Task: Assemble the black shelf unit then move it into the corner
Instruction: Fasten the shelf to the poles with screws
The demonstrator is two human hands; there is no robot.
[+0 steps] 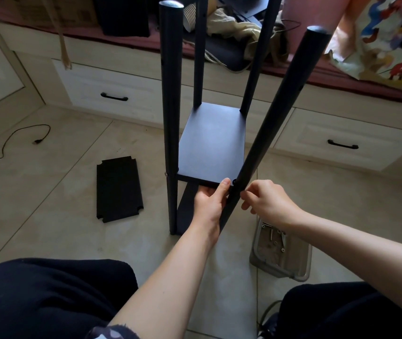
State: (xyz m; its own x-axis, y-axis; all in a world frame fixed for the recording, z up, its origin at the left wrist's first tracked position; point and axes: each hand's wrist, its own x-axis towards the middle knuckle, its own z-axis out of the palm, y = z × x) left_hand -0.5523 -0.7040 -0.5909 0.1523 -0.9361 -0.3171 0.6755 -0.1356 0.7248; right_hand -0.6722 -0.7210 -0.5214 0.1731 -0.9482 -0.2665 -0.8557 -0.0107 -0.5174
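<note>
The black shelf unit (211, 143) stands on the floor (48, 216) in front of the drawers (112, 94), only partly built. The left hand (209, 200) grips the front edge of the shelf board (213, 140) to keep it steady. The right hand (266, 198) pinches something small at the leaning pole (275, 113), probably a screw to join them. Another board (119, 188) lies waiting nearby.

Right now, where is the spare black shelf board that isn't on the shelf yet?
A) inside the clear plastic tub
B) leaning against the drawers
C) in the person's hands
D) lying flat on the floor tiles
D: the loose black board lies flat on the floor tiles, left of the shelf unit, and neither hand touches it.
</note>
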